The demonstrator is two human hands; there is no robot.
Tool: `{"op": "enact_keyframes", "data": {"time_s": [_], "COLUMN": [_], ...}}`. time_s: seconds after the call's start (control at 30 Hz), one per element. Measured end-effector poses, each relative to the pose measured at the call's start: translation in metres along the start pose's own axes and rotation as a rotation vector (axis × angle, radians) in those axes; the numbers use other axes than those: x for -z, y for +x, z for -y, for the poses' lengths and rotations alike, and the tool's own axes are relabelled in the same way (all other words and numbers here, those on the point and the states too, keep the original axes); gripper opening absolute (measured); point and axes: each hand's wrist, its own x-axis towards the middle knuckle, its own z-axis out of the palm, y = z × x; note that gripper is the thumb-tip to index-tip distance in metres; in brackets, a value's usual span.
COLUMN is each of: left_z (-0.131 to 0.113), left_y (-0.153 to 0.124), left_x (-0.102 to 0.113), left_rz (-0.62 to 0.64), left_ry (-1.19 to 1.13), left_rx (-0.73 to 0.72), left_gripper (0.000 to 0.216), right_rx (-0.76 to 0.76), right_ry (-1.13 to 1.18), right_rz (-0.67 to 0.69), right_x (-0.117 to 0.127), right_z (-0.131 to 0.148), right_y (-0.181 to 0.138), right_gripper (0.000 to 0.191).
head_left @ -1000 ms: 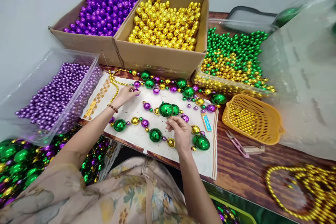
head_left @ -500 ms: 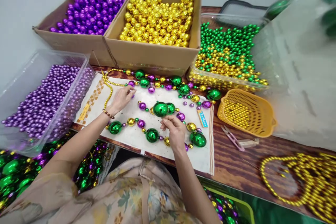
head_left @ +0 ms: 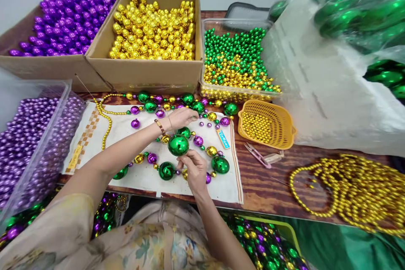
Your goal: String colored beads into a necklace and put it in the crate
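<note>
My right hand is closed, its fingertips pinching at the underside of a large shiny green bead. A thin needle sticks up out of that bead. My left hand, with a beaded bracelet at the wrist, reaches across above it. Its fingers are pressed together close to some small purple beads; whatever they may hold is hidden. Strung green, gold and purple beads lie on a white towel under and beyond my hands. One loose purple bead sits left of them.
Cardboard boxes of purple beads and gold beads stand behind. Clear bins hold small purple beads and green-and-gold beads. To the right are a yellow basket, pink-handled snips, gold strands and a white sack.
My left hand has moved right, from the purple beads at the towel's left to the small ones at its right. My right hand keeps the green bead. The view has turned right.
</note>
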Motion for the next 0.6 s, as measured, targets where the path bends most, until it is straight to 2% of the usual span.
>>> {"op": "enact_keyframes", "data": {"time_s": [0.17, 0.27, 0.37, 0.47, 0.6], "left_z": [-0.015, -0.017, -0.017, -0.017, -0.014], "left_y": [0.023, 0.031, 0.034, 0.032, 0.023], "left_x": [-0.011, -0.018, -0.024, -0.026, -0.015], "left_rz": [0.042, 0.047, 0.041, -0.016, -0.091], "left_ry": [0.379, 0.441, 0.396, 0.224, 0.026], "left_rx": [0.006, -0.008, -0.016, 0.028, 0.081], "left_gripper": [0.031, 0.031, 0.028, 0.024, 0.012], "right_rx": [-0.005, 0.000, 0.010, 0.015, 0.024], "right_ry": [0.027, 0.022, 0.024, 0.036, 0.055], "right_rz": [-0.013, -0.006, -0.004, -0.004, -0.019], "right_x": [0.001, 0.001, 0.001, 0.001, 0.001], "right_z": [0.000, -0.001, -0.001, -0.001, 0.000], "right_y": [0.000, 0.000, 0.000, 0.000, 0.002], "right_gripper": [0.015, 0.015, 0.015, 0.015, 0.014]}}
